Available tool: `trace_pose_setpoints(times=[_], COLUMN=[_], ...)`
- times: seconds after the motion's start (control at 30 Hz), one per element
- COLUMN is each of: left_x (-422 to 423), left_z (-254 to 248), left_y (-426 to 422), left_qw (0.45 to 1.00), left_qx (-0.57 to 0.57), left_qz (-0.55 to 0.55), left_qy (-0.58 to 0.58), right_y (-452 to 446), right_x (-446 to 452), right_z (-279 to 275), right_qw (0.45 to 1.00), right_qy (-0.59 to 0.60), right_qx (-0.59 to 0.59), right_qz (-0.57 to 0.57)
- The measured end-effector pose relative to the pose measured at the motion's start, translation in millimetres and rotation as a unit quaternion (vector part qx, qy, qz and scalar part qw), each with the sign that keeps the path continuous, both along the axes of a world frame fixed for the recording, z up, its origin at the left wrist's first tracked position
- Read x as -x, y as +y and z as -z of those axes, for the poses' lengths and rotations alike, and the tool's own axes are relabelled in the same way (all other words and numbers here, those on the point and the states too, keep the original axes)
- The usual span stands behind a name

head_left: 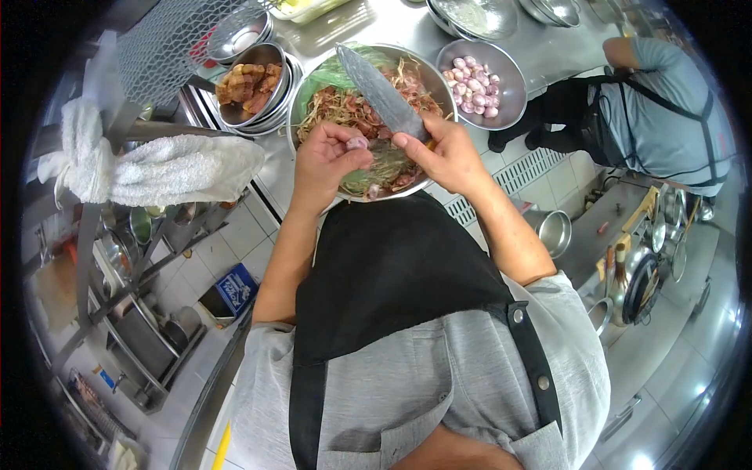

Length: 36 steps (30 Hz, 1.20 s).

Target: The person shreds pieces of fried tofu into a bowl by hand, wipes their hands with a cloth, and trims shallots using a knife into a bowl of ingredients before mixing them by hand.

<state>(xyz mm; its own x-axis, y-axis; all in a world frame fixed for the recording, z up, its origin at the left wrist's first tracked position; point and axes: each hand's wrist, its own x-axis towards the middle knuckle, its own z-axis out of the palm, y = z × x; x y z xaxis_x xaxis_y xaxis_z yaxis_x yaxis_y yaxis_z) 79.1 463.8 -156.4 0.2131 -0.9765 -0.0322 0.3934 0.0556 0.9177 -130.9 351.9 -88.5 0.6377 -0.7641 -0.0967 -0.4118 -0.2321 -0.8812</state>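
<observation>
My left hand pinches a small pinkish shallot between thumb and fingers. My right hand grips a broad-bladed knife, its grey blade slanting up and to the left; the handle is mostly hidden in my fingers. Both hands are over a large metal bowl holding reddish-brown skins and dry roots, with a green plastic bag along its far side. Just right of it stands a metal bowl of peeled shallots.
Stacked bowls with browned meat pieces stand at the left, near a white towel tied to a rail. More metal bowls are at the back. Another person in an apron is at the right, near hanging pans.
</observation>
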Motion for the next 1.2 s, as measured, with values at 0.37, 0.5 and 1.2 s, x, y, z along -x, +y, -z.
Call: trace_pose_setpoints(times=[0.37,0.5,1.2], left_x=[-1.9,-1.3,14.2], left_z=[-17.8,-16.2,-19.0], left_y=[2.3,3.7,2.1], left_qw=[0.999,0.999,0.940], left_qx=[0.009,0.009,-0.046], left_qz=[0.022,0.033,-0.097], left_qy=[0.040,0.023,-0.324], right_y=[-0.5,-0.8,7.0], right_x=[-12.4,-18.1,-7.5], right_z=[-13.4,-9.1,10.2], right_qw=[0.997,0.996,0.999], right_qy=[-0.032,-0.021,-0.001], right_qx=[-0.026,-0.059,-0.041], right_qz=[-0.058,-0.062,-0.033])
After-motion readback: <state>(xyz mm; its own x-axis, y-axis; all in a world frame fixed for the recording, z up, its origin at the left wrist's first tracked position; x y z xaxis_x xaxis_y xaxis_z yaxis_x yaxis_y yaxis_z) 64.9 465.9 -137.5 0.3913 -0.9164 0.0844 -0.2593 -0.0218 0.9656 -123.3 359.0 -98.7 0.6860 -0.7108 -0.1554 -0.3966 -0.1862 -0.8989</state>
